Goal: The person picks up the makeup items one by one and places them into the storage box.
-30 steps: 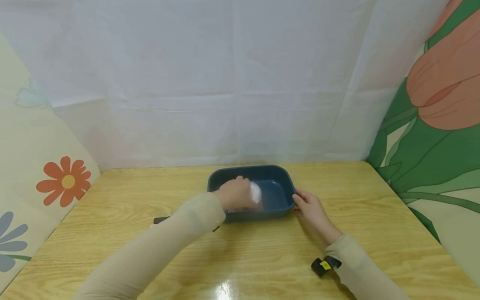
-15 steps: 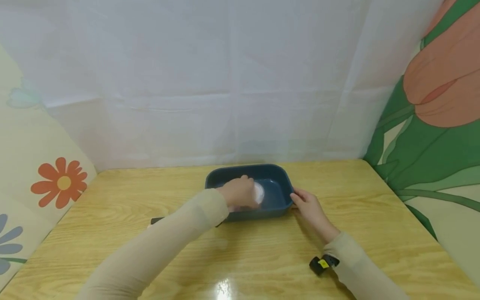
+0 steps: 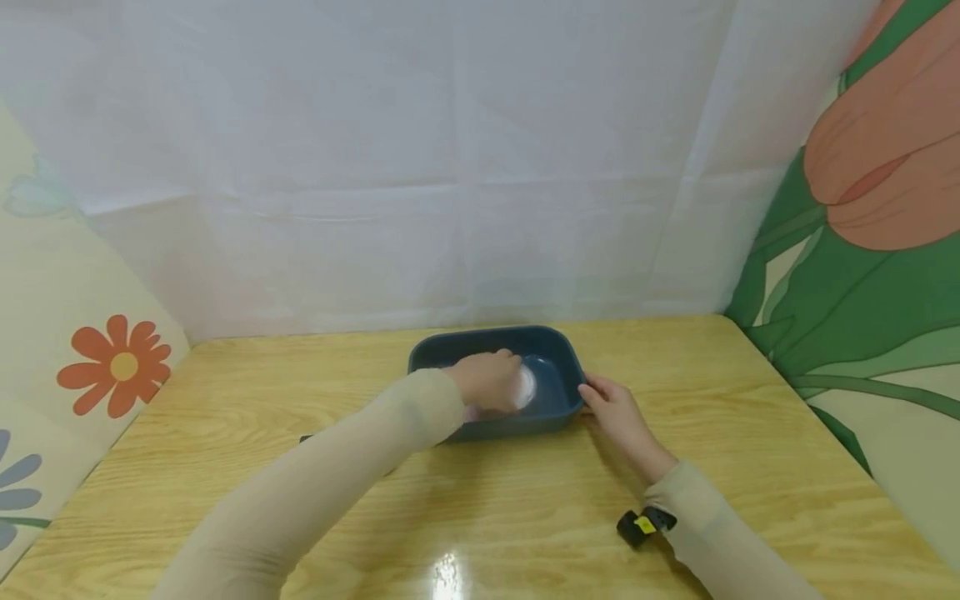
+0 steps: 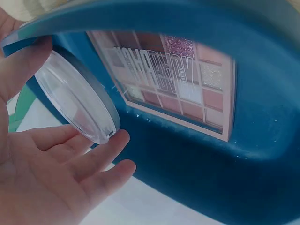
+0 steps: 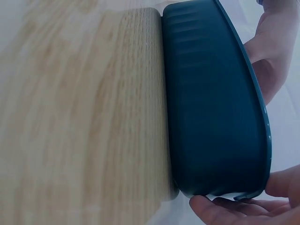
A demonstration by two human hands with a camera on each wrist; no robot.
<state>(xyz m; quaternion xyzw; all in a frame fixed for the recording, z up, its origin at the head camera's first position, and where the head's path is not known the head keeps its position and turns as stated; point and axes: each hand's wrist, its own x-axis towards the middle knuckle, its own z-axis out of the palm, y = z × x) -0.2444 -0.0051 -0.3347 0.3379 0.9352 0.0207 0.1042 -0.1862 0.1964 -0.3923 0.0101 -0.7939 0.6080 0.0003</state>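
A dark blue plastic bin [image 3: 517, 427] stands on the table. My left hand [image 3: 491, 380] reaches over its near side and holds a round clear-lidded compact [image 4: 77, 101] inside it, thumb on one edge and fingertips at the other. Behind the compact, an eyeshadow palette [image 4: 164, 79] with pink, brown and glitter pans lies in the bin; in the head view the left arm and hand largely cover it. At the bin's right end my right hand [image 3: 618, 414] grips the rim, thumb on top and fingers [image 5: 211, 211] underneath.
The wood-grain table [image 3: 510, 525] runs back to a white cloth [image 3: 337, 167]. Flower-printed panels [image 3: 877, 333] close in both sides. A black wrist camera [image 3: 647, 527] is strapped to the right sleeve.
My left hand has moved a little to the right inside the bin with the compact. My right hand keeps its grip on the bin's end.
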